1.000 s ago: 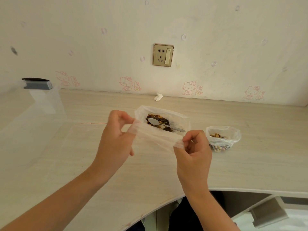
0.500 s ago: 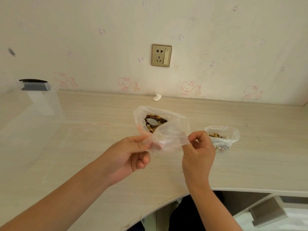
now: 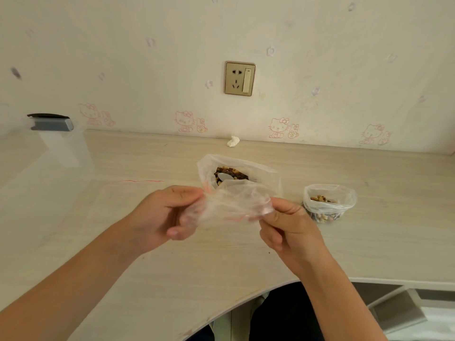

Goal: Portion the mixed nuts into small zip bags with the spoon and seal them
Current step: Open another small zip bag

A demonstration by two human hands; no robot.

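At frame centre, the left hand (image 3: 162, 212) and right hand (image 3: 288, 225) each pinch an edge of an empty zip bag (image 3: 234, 204), held above the worktop (image 3: 369, 242). The spoon (image 3: 225, 177) lies in the nut bag (image 3: 261, 169) behind. One portioned bag (image 3: 328, 205), centre right, stands open-mouthed; filling and sealing remain.

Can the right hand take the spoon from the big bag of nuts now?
Probably not at once: the right hand and left hand both pinch the small bag, held in front of the spoon.
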